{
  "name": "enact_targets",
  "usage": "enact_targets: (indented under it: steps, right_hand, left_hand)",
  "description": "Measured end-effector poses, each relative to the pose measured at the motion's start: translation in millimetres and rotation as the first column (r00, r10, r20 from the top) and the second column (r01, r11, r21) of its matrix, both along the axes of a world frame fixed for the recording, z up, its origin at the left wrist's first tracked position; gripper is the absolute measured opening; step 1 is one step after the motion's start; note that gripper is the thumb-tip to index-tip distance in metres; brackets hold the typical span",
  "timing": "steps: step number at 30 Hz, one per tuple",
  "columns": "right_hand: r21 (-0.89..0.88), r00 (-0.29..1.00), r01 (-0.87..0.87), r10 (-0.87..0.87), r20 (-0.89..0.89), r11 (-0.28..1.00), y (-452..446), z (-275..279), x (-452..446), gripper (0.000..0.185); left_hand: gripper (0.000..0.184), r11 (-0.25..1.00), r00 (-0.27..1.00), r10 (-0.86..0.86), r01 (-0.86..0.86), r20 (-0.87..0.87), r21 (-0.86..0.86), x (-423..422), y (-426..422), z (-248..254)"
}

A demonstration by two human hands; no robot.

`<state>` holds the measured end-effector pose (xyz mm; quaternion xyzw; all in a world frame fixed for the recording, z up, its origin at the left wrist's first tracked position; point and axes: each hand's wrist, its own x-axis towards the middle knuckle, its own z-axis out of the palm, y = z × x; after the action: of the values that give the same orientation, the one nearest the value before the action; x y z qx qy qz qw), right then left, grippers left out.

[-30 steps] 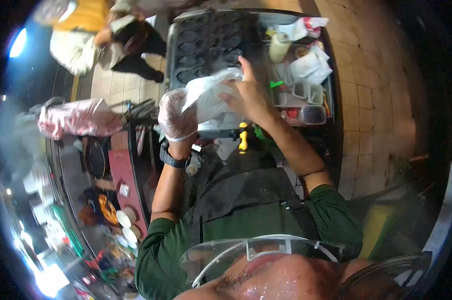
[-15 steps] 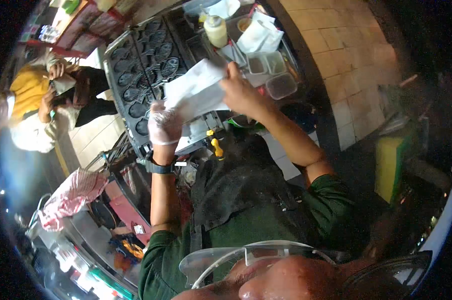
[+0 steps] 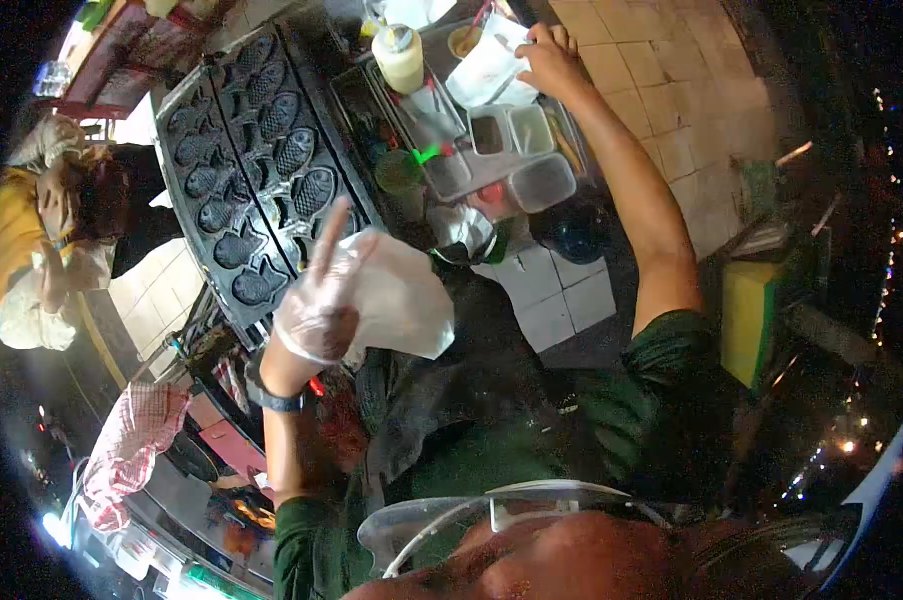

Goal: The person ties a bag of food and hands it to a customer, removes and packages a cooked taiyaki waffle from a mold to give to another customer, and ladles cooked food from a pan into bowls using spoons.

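Observation:
A clear plastic glove covers my left hand (image 3: 316, 312), which grips a white paper bag (image 3: 406, 300) at its left edge, with a finger stretched out past it. The bag hangs in front of my dark apron, near the corner of a black fish-shaped waffle mould (image 3: 233, 212). My bare right hand (image 3: 556, 62) reaches to the far right, its fingers curled at the edge of a white paper stack (image 3: 491, 68). That paper lies on a tray beside a squeeze bottle of pale liquid (image 3: 398, 60).
Clear plastic tubs (image 3: 542, 182) and a bowl of brown filling (image 3: 465, 40) stand on the tray. A green-handled utensil (image 3: 429, 153) lies nearby. Across the mould, a person in yellow (image 3: 16, 225) stands at the left. A red checked cloth (image 3: 136, 440) hangs lower left.
My right hand has let go of the white paper bag and moved up and right to the paper stack. My left hand has drawn the bag down toward my apron.

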<state>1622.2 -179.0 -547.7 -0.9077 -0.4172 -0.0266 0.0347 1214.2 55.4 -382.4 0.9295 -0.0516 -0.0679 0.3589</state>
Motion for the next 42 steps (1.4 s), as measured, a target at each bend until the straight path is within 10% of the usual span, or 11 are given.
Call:
enact_targets:
  steps: [7, 13, 17, 19, 21, 23, 27, 29, 33, 37, 42]
  right_hand:
    - [0.183, 0.990, 0.111, -0.124, 0.061, 0.977, 17.0, -31.4, 13.1, 0.036]
    - [0.181, 0.992, -0.067, 0.046, 0.117, 0.981, 10.3, -34.6, 14.0, 0.016]
    - [0.229, 0.962, -0.196, 0.141, 0.234, 0.954, 3.4, -19.4, -2.3, 0.006]
    - [0.276, 0.982, -0.095, 0.044, 0.186, 0.957, -1.7, -32.0, -8.8, 0.008]
    - [0.356, 0.991, -0.065, 0.020, 0.131, 0.932, -10.4, -21.8, -26.6, 0.013]
    - [0.279, 0.989, -0.119, 0.088, 0.121, 0.953, -18.7, -31.8, -28.4, 0.014]
    - [0.291, 0.985, -0.166, 0.145, 0.091, 0.942, -22.5, -33.5, -30.1, 0.013]
    - [0.424, 0.985, 0.091, -0.020, -0.169, 0.901, -15.4, -33.5, -27.3, 0.013]
    - [0.416, 0.889, -0.345, 0.435, -0.143, 0.842, -28.3, -0.8, -9.5, 0.008]
    - [0.423, 0.964, 0.024, 0.091, -0.248, 0.906, -28.0, -16.0, 53.4, 0.020]
    - [0.325, 0.951, -0.156, 0.231, -0.207, 0.933, -5.1, -18.3, 86.5, 0.038]
  left_hand:
    - [0.097, 0.965, 0.994, -0.078, 0.056, -0.074, -0.257, 142.0, -15.9, -47.0]
    - [0.071, 0.920, 0.826, -0.384, 0.382, 0.413, 0.092, 256.8, -23.0, -163.4]
    - [0.072, 0.976, 0.945, -0.213, 0.195, 0.248, 0.095, 296.6, -40.6, -158.6]
    - [0.072, 0.962, 0.980, -0.172, 0.188, 0.095, -0.199, 316.2, -45.3, -173.0]
    - [0.069, 0.940, 0.890, -0.282, 0.331, 0.358, -0.081, 325.0, -48.7, -177.7]
    - [0.065, 0.971, 0.972, -0.222, 0.228, -0.082, 0.076, 325.5, -46.7, -171.1]
    - [0.052, 0.936, 0.938, -0.330, 0.311, 0.105, 0.164, 334.1, -43.3, -227.8]
    - [0.039, 0.923, 0.931, -0.354, 0.333, 0.086, 0.191, 335.3, -46.5, -220.9]
    - [0.025, 0.943, 0.926, -0.332, 0.330, 0.177, 0.047, 344.9, -44.8, -248.5]
    - [0.022, 0.954, 0.963, -0.256, 0.239, 0.080, 0.180, 329.3, -52.7, -219.7]
    - [0.024, 0.967, 0.959, -0.243, 0.229, 0.145, 0.111, 313.6, -51.2, -206.4]
